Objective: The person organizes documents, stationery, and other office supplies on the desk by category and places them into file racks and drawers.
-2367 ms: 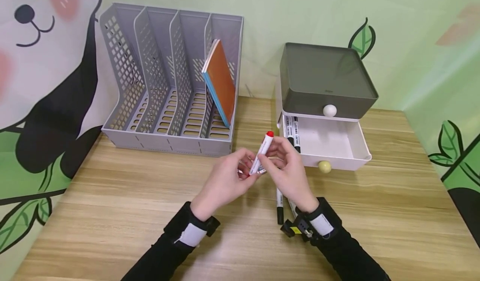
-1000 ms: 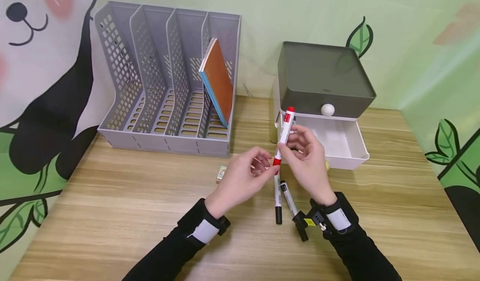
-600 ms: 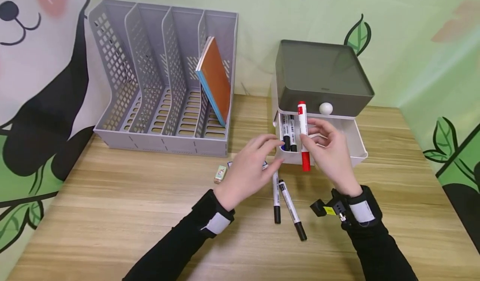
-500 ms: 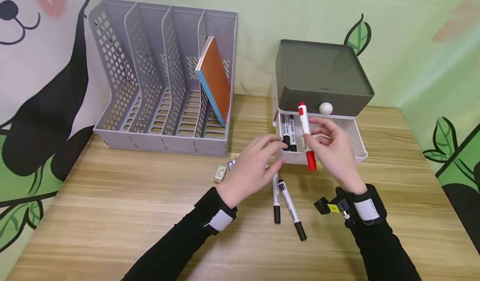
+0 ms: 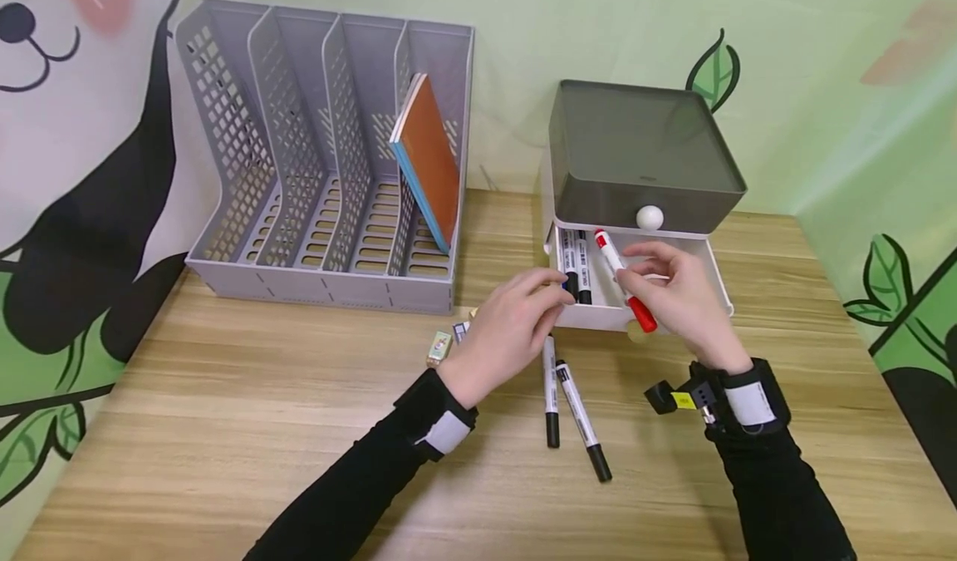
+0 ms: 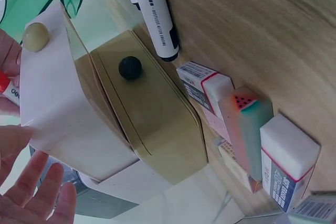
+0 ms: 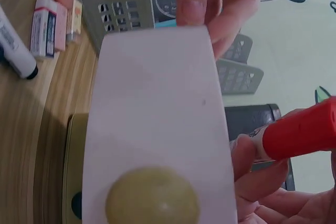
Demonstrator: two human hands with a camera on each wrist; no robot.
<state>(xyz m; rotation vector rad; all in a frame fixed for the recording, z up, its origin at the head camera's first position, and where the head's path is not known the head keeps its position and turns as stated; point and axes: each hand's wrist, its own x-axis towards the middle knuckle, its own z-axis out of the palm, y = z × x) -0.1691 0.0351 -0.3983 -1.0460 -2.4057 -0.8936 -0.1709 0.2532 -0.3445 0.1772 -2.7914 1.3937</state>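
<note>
Wooden worktop [image 5: 299, 428] bearing a gray file rack [image 5: 321, 287], with an orange-covered book [image 5: 435, 158] in its rightmost compartment. At right, a drawer unit [image 5: 650, 141] with its lower white drawer [image 5: 594, 318] extended (two black-capped markers [image 5: 584, 266] lie inside). The left hand [image 5: 508, 328], fingers apart, is at the drawer's left front corner; the right hand [image 5: 684, 295] has its fingers clamped on a red-capped marker [image 5: 611, 255], slanting above the drawer's front part. Two loose markers [image 5: 581, 415] lie on the worktop, near small erasers [image 6: 289, 161].
</note>
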